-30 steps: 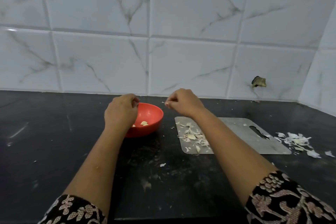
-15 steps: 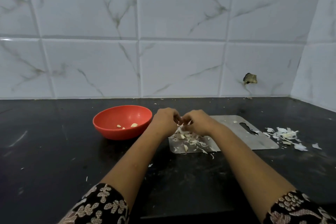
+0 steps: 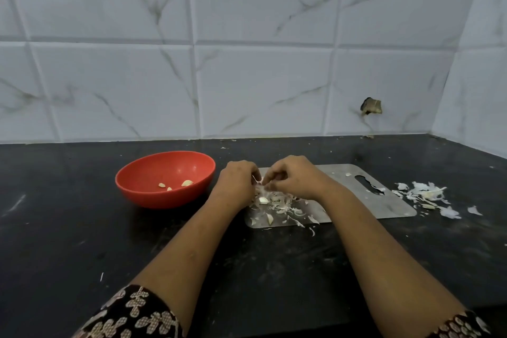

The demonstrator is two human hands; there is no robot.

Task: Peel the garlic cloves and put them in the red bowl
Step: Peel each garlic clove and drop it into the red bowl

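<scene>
A red bowl [image 3: 142,186] stands on the black counter at centre left, with three peeled garlic pieces [image 3: 186,183] lying in its bottom. To its right lies a steel cutting board [image 3: 389,203]. My left hand [image 3: 237,182] and my right hand [image 3: 295,177] meet over the board's left end, fingertips pinched together on a small garlic clove [image 3: 259,180] with a strip of skin sticking out. The clove itself is mostly hidden by the fingers. Below the hands a heap of garlic skins and cloves [image 3: 277,204] covers the board's left part.
A second heap of white garlic skins [image 3: 424,195] lies on the counter right of the board. The tiled wall runs behind, with a broken hole [image 3: 371,106] at the right. A side wall closes the counter at the far right.
My left hand left the bowl and both hands came down together over the board's left end, pinching a clove. The view has shifted, so the bowl sits further left.
</scene>
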